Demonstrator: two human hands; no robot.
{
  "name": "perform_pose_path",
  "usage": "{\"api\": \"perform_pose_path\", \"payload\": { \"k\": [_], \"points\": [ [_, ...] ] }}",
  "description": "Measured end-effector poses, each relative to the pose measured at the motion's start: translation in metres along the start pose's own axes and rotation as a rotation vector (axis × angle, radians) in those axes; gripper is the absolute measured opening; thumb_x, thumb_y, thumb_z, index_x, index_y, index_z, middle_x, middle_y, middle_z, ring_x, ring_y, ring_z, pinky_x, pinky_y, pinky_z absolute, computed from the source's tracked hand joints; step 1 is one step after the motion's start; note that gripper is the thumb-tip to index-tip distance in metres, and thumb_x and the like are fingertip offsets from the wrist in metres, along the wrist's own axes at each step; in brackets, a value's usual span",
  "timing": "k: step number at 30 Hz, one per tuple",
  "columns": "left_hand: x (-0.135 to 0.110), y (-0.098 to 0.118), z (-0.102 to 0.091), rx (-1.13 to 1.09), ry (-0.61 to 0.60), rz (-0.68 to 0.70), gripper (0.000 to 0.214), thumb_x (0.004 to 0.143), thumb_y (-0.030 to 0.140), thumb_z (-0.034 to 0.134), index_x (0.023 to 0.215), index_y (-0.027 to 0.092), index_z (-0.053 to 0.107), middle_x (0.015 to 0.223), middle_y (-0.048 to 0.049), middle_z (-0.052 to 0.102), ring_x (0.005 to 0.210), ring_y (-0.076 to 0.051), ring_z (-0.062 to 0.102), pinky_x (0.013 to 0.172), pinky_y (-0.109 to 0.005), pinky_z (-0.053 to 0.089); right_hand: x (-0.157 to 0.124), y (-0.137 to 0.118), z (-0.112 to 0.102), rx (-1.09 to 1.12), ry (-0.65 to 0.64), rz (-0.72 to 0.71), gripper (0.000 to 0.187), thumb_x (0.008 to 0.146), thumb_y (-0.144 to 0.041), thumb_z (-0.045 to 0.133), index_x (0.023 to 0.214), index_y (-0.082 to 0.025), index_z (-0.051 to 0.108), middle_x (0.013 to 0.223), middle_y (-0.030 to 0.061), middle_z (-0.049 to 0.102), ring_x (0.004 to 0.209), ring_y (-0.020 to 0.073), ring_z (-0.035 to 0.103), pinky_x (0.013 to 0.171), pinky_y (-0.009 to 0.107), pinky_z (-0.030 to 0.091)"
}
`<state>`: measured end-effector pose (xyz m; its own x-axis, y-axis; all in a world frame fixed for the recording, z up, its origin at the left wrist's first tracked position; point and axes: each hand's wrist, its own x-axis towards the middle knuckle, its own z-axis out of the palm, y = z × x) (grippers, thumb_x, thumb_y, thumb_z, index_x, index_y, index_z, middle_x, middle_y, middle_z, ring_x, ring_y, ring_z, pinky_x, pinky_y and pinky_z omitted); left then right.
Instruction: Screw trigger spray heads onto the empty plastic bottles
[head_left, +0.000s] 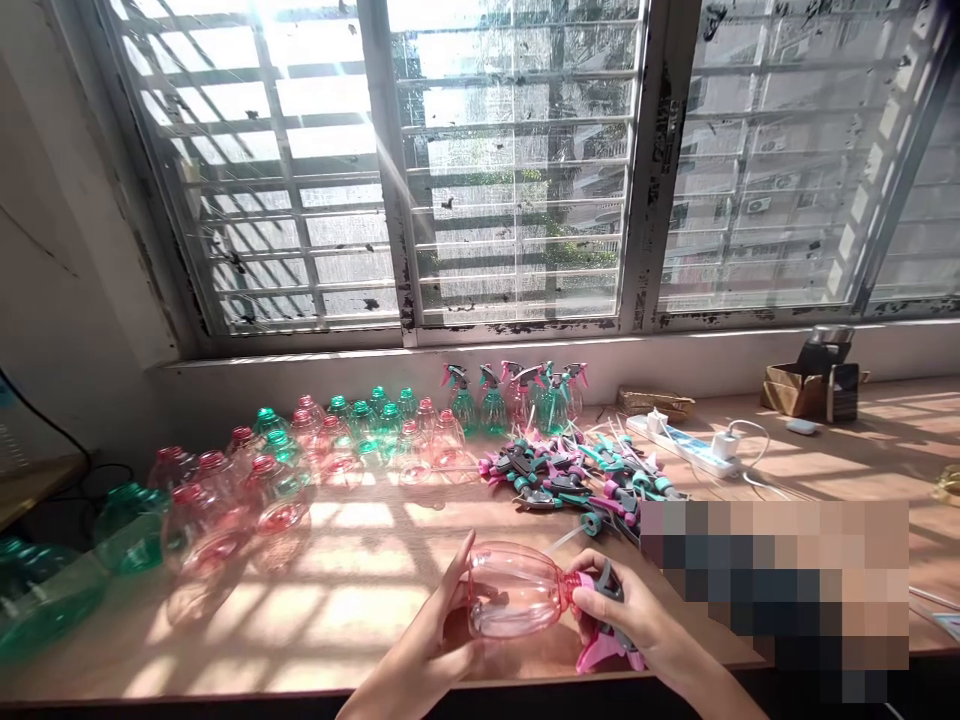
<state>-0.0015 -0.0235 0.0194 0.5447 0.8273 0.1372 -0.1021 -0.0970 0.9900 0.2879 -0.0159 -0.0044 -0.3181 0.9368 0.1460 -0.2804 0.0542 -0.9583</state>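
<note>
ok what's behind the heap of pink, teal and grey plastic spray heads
Upright translucent green and pink spray bottles with trigger heads stand behind the heap. It covers some of their bases, which cannot be seen.

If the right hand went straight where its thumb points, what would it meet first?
Most likely the body of the pink bottle, just ahead of the right hand, though depth is unclear.

Bottles point(337, 450) L of spray heads point(559, 478) on tbl point(352, 610).

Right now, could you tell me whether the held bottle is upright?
No, the pink bottle is held sideways, its base toward the left hand.
</note>
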Motion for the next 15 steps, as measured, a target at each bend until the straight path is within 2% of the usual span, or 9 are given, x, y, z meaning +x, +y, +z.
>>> {"api": "perform_pose_path", "payload": {
  "k": [2, 6, 9, 13, 15],
  "points": [
    [-0.002, 0.002, 0.000, 0.000, 0.011, -0.032, 0.097, 0.085, 0.033, 0.080, 0.159, 0.039, 0.018, 0.129, -0.0081, 0.060, 0.128, -0.030, 0.054, 0.107, -0.042, 0.044, 0.000, 0.001, -0.001, 0.008, -0.005, 0.003, 0.044, 0.079, -0.048, 0.085, 0.099, -0.018, 0.058, 0.065, -0.0018, 0.072, 0.056, 0.0133, 0.066, 0.057, 0.024, 0.050],
    [-0.003, 0.000, -0.003, 0.006, 0.029, -0.039, 0.085, 0.084, 0.033, 0.081, 0.154, 0.035, 0.033, 0.133, -0.0090, 0.058, 0.127, -0.030, 0.055, 0.107, -0.043, 0.043, 0.001, 0.003, -0.002, -0.001, -0.012, 0.006, 0.047, 0.076, -0.047, 0.087, 0.100, -0.017, 0.059, 0.063, -0.0023, 0.071, 0.054, 0.0132, 0.066, 0.055, 0.024, 0.050],
    [0.002, -0.006, -0.005, 0.029, 0.029, 0.000, 0.093, 0.084, 0.037, 0.081, 0.158, 0.038, 0.024, 0.131, -0.0100, 0.058, 0.117, -0.028, 0.060, 0.103, -0.044, 0.046, 0.002, 0.004, -0.003, 0.008, 0.004, 0.005, 0.045, 0.077, -0.047, 0.086, 0.099, -0.017, 0.059, 0.064, -0.0022, 0.071, 0.053, 0.0137, 0.067, 0.054, 0.025, 0.051],
    [0.004, -0.006, -0.003, 0.045, 0.035, 0.014, 0.101, 0.085, 0.039, 0.079, 0.161, 0.036, 0.013, 0.117, -0.0100, 0.063, 0.113, -0.027, 0.062, 0.103, -0.045, 0.046, 0.002, 0.003, -0.002, 0.019, 0.019, 0.008, 0.043, 0.078, -0.048, 0.086, 0.094, -0.017, 0.060, 0.065, -0.0018, 0.071, 0.053, 0.0132, 0.067, 0.052, 0.023, 0.049],
    [0.002, -0.003, -0.002, 0.009, 0.019, 0.012, 0.105, 0.084, 0.036, 0.081, 0.161, 0.037, 0.010, 0.122, -0.0108, 0.062, 0.112, -0.027, 0.062, 0.103, -0.045, 0.047, 0.002, 0.003, -0.002, 0.014, 0.020, 0.002, 0.044, 0.077, -0.048, 0.086, 0.095, -0.017, 0.061, 0.066, -0.0012, 0.071, 0.054, 0.0141, 0.067, 0.053, 0.024, 0.050]
  ]
}}
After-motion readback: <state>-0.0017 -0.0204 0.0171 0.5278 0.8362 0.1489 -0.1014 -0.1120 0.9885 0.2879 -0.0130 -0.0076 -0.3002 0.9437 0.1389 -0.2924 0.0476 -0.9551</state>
